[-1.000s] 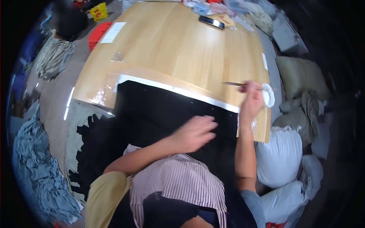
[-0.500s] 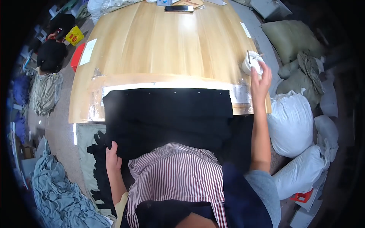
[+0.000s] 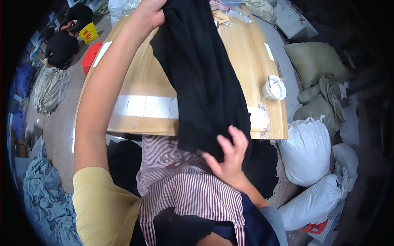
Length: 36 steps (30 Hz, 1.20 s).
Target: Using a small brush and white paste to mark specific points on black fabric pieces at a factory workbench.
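My left hand is raised high at the top of the view and grips the upper end of a black cloth. The cloth hangs down in front of me over the wooden table. Its lower edge reaches my striped apron. My right hand is at the lower edge of the cloth, fingers spread and touching the fabric, not closed on it. A strip of white tape runs across the table near its front edge.
A small white bowl with a tool in it stands at the table's right edge. White and green sacks lie on the floor at the right. Grey-blue fabric is piled at lower left. A red box and a yellow bag sit far left.
The black cloth lay flat on the table; now my left hand has lifted it high. My right hand left the white bowl and came down to the cloth's lower edge.
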Each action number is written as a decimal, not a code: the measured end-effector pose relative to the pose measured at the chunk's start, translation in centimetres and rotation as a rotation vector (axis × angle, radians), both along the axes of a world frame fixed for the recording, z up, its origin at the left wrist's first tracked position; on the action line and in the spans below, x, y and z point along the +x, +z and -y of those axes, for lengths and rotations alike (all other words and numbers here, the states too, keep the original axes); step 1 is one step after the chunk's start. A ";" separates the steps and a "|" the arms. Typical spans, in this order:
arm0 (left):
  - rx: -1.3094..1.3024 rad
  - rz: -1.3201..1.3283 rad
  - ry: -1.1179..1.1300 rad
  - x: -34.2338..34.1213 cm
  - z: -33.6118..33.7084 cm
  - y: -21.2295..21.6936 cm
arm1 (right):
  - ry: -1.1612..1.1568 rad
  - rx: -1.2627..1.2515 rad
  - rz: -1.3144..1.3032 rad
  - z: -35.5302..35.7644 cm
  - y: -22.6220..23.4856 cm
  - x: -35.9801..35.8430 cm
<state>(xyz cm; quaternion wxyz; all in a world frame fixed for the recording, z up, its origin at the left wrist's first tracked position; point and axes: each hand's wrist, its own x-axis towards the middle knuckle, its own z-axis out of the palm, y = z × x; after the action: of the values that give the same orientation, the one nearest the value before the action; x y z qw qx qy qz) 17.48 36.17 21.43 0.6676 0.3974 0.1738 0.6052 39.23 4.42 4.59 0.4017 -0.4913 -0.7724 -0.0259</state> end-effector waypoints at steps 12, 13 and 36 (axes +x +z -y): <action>-0.471 0.038 0.276 -16.7 -11.2 -17.9 | -0.177 -0.148 0.359 -22.4 -6.5 2.2; -0.496 0.016 0.298 -17.7 -10.9 -18.9 | -0.171 -0.091 0.406 -26.0 -6.8 2.4; -0.855 -0.456 -0.083 -12.4 -1.4 -18.9 | 0.137 -0.026 0.018 -15.2 -6.2 4.0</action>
<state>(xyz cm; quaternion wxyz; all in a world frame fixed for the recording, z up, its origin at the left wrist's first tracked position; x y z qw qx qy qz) 5.11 37.53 2.55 0.7394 0.2163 0.5329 0.3501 43.22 19.60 -1.62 0.3891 -0.4421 -0.8081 0.0071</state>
